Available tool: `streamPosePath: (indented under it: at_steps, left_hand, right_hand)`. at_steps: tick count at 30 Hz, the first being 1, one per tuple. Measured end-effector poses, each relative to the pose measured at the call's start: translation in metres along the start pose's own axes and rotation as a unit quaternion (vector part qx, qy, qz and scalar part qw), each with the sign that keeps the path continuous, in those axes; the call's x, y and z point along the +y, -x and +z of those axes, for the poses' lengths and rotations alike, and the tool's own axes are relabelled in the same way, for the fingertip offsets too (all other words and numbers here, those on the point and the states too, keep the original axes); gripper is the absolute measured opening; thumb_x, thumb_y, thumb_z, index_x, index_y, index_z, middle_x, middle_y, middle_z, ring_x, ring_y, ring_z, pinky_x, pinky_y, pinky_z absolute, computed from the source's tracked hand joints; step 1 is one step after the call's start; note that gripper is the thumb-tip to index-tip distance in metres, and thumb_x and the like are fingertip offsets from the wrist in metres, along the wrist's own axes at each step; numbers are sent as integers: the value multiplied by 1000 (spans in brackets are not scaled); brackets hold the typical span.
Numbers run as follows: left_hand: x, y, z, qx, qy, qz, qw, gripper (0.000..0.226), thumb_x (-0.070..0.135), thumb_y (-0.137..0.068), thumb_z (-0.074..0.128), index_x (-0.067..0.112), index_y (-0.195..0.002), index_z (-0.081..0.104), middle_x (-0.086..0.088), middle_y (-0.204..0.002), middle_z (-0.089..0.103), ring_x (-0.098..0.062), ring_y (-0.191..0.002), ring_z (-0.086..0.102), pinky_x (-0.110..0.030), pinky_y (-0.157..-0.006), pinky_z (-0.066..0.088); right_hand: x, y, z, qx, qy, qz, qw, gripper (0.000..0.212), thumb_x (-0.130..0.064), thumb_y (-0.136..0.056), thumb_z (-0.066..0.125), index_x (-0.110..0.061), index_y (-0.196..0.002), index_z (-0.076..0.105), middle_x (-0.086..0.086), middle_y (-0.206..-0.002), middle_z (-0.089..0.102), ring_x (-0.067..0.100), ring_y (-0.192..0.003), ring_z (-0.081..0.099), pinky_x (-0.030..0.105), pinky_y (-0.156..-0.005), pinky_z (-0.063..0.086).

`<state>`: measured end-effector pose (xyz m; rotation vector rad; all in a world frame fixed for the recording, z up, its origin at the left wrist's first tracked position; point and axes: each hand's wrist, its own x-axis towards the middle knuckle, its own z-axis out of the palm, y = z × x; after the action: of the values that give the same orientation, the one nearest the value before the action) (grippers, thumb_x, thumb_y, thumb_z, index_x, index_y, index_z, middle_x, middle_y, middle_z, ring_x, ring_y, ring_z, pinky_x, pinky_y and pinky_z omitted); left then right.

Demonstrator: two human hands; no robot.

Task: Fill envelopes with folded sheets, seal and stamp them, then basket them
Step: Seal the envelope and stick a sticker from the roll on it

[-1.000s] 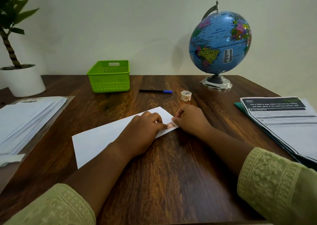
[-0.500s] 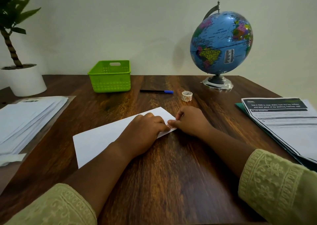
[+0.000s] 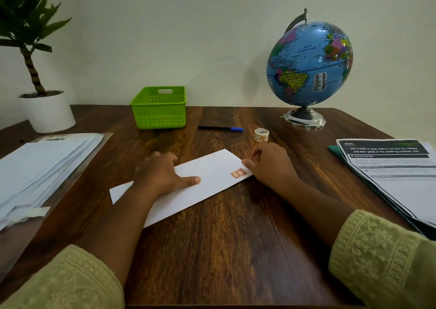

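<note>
- Head view down onto a white envelope [image 3: 207, 179], flat and slanted on the wooden table [image 3: 236, 238], with a stamp [image 3: 238, 173] stuck near its right end.
- Left hand [image 3: 160, 174] spread wide and laid flat on the envelope's middle, thumb stretched along the paper; outline blurred.
- Right hand [image 3: 271, 165] at the envelope's right corner, fingers curled; cannot tell whether pinching the edge or only touching it.
- Judged as the close of stamping; flap side hidden underneath, so sealing cannot be checked.
- Next, most likely: lift the envelope and carry it to the green basket [image 3: 160, 117] at the table's far side, well apart from it. Calls for a grip under a thin, flat edge, perhaps after sliding it toward the table's edge.
- Also present: stamp roll [image 3: 261, 134] and pen [image 3: 220, 128] just beyond the right hand, a stack of envelopes [image 3: 42, 162] at the left, printed sheets [image 3: 396, 179] at the right.
</note>
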<state>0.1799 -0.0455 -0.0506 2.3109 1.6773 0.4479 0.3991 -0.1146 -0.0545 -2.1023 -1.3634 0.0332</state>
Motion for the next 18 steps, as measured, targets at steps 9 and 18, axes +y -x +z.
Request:
streamPosePath:
  at_steps: [9, 18]
  left_hand:
    - [-3, -7, -6, -47, 152, -10, 987, 44, 44, -83, 63, 14, -54, 48, -5, -58, 49, -18, -53, 45, -28, -52, 29]
    - [9, -18, 0, 113, 514, -77, 847, 17, 25, -95, 49, 11, -94, 58, -2, -92, 63, -19, -82, 61, -33, -68, 50]
  right_hand:
    - [-9, 7, 3, 69, -3, -154, 986, 20, -30, -82, 67, -18, -98, 65, -2, -99, 63, 8, -79, 51, 19, -74, 44]
    - [-15, 8, -10, -2, -319, 25, 947, 20, -41, -88, 53, -24, -81, 61, -2, -76, 66, 14, -72, 64, 25, -61, 55]
